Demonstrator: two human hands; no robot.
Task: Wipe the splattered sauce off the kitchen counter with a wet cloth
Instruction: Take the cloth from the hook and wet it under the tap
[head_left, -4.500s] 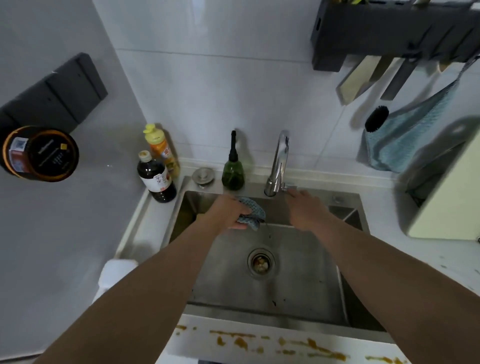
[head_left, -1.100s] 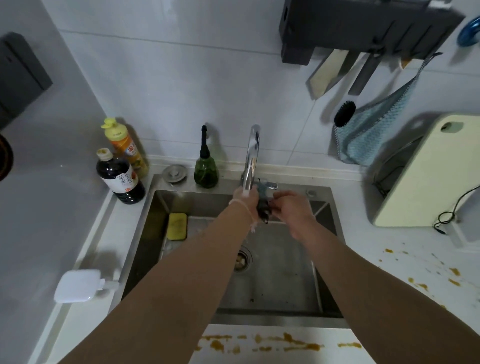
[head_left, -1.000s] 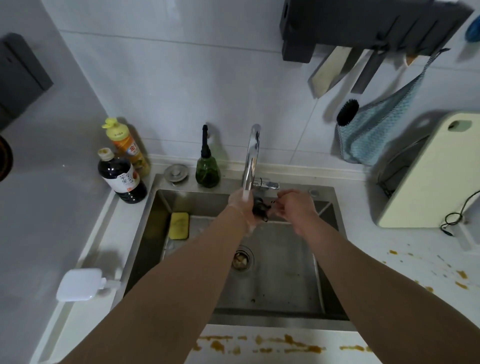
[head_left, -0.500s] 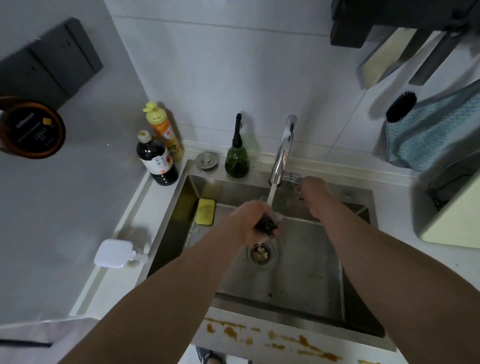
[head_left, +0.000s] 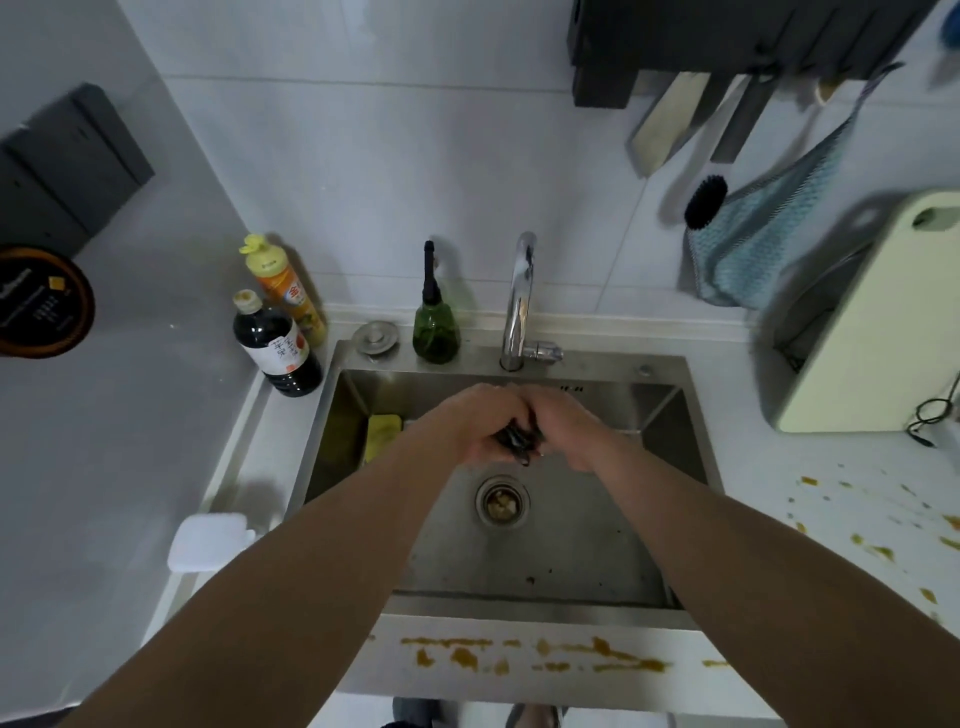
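Observation:
Over the steel sink (head_left: 675, 405), my left hand (head_left: 467, 423) and my right hand (head_left: 569, 431) both grip a dark, bunched wet cloth (head_left: 519, 441). Only a small wad of it shows between my fingers. The hands meet below the faucet (head_left: 521, 296), from which no water runs. Orange-brown sauce splatter (head_left: 545, 660) streaks the white counter strip in front of the sink. More sauce spots (head_left: 878, 545) dot the counter at the right.
Behind the sink stand a soy sauce bottle (head_left: 278, 348), an orange squeeze bottle (head_left: 288, 291) and a green dispenser (head_left: 435, 327). A yellow sponge (head_left: 383, 434) lies in the sink. A pale cutting board (head_left: 872, 322) leans at the right, with knives and a blue towel (head_left: 758, 234) hanging above.
My right hand left the faucet handle and came back to the cloth, which both hands now hold. The water stream seen half a second ago has stopped. The view shifted right.

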